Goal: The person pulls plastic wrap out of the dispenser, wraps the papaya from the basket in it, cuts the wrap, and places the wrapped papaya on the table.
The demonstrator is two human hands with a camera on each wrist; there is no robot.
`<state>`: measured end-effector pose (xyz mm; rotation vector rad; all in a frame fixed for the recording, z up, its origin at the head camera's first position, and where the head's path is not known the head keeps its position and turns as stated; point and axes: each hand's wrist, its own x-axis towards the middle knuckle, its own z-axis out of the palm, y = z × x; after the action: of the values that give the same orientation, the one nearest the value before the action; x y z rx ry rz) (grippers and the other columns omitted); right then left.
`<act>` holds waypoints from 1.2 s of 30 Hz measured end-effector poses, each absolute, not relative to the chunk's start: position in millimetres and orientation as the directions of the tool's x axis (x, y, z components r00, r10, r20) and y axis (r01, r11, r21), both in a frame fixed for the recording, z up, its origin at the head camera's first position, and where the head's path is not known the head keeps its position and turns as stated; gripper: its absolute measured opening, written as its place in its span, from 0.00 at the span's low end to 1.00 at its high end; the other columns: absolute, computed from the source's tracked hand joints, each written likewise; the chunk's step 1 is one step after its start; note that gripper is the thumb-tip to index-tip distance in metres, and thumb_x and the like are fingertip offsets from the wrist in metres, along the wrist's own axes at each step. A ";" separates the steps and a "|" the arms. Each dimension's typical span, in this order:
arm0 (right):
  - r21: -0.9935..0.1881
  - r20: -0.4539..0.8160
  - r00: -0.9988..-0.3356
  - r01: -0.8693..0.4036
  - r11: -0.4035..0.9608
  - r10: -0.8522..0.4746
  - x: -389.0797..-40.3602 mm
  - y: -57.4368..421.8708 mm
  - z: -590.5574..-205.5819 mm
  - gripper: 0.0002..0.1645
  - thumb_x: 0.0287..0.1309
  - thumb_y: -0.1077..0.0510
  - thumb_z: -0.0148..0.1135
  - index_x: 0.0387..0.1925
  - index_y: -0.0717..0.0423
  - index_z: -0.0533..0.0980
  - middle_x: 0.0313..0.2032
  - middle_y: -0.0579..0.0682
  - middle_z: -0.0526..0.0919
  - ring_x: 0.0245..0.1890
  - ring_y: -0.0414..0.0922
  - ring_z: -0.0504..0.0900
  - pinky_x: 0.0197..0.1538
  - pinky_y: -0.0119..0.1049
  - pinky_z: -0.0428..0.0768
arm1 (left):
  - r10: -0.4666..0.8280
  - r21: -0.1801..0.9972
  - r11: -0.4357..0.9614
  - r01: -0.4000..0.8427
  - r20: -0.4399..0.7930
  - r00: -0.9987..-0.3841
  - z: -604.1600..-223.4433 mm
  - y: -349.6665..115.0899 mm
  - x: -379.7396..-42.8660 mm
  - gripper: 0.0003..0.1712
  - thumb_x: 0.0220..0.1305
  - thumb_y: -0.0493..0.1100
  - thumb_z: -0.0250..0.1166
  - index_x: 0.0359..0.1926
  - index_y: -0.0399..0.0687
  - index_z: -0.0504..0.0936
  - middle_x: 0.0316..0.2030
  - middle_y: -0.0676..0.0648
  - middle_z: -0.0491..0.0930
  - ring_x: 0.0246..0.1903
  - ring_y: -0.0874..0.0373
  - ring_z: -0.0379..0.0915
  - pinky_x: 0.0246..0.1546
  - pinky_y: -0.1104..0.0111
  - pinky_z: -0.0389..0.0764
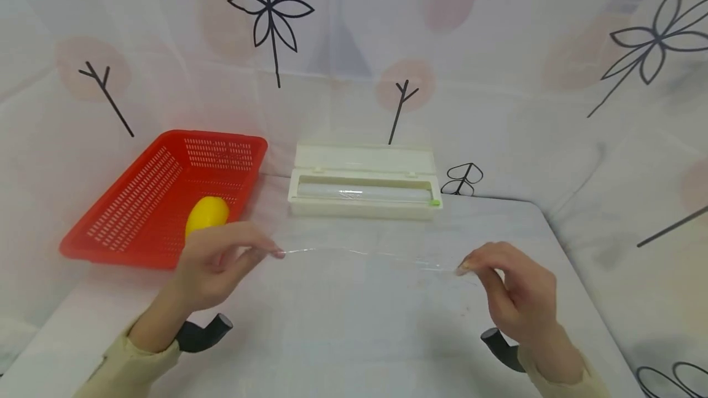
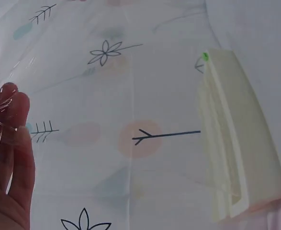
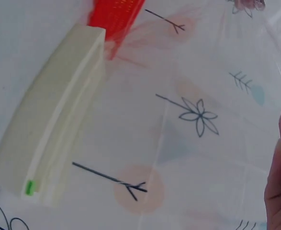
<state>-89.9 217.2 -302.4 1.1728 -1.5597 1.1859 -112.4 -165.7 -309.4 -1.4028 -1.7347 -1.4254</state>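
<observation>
A sheet of clear plastic wrap (image 1: 354,253) stretches between the two hands above the table, its near edge showing as a thin shiny line. The left hand (image 1: 218,266) pinches one corner between thumb and fingertips, in front of the red basket. On the other side, the right hand (image 1: 517,290) pinches the opposite corner. Behind the wrap stands a cream wrap dispenser box (image 1: 365,209) with its lid up; a roll of wrap (image 1: 365,192) lies inside. In the left wrist view the film (image 2: 6,103) bunches over the fingertips.
A red plastic basket (image 1: 127,207) stands at the back left, holding a yellow rounded object (image 1: 207,212) partly behind the left hand. A small green slider (image 1: 435,202) sits at the box's right end. Patterned cloth (image 1: 354,35) hangs behind the white table (image 1: 354,343).
</observation>
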 end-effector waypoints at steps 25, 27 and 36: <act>-0.322 0.554 -0.423 -0.903 0.284 -0.717 -42.7 232.7 -415.4 0.13 0.76 0.55 0.50 0.37 0.47 0.80 0.40 0.38 0.78 0.46 0.43 0.77 0.55 0.24 0.73 | 0.773 0.416 0.312 0.854 0.412 -0.482 -424.8 -184.0 -81.7 0.09 0.53 0.36 0.72 0.33 0.55 0.86 0.37 0.62 0.78 0.37 0.68 0.74 0.42 0.81 0.76; -0.310 0.534 -0.444 -0.894 0.322 -0.719 -43.2 231.5 -421.9 0.15 0.76 0.52 0.49 0.36 0.46 0.80 0.38 0.35 0.78 0.45 0.41 0.76 0.53 0.24 0.73 | 0.788 0.400 0.335 0.853 0.377 -0.487 -430.2 -183.8 -81.2 0.07 0.54 0.38 0.73 0.33 0.56 0.86 0.36 0.62 0.78 0.36 0.68 0.74 0.42 0.82 0.75; -0.375 0.387 -0.552 -0.826 0.421 -0.739 -42.6 233.5 -443.5 0.08 0.59 0.62 0.69 0.33 0.43 0.81 0.37 0.34 0.74 0.37 0.32 0.72 0.42 0.16 0.71 | 0.810 0.430 0.410 0.804 0.234 -0.538 -443.9 -184.5 -79.0 0.01 0.60 0.43 0.72 0.32 0.57 0.88 0.35 0.64 0.78 0.36 0.71 0.73 0.42 0.80 0.77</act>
<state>-42.6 233.5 -443.5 1.3935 -2.5077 0.8034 -79.0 -184.5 -443.9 -1.5145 -2.6469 -0.7971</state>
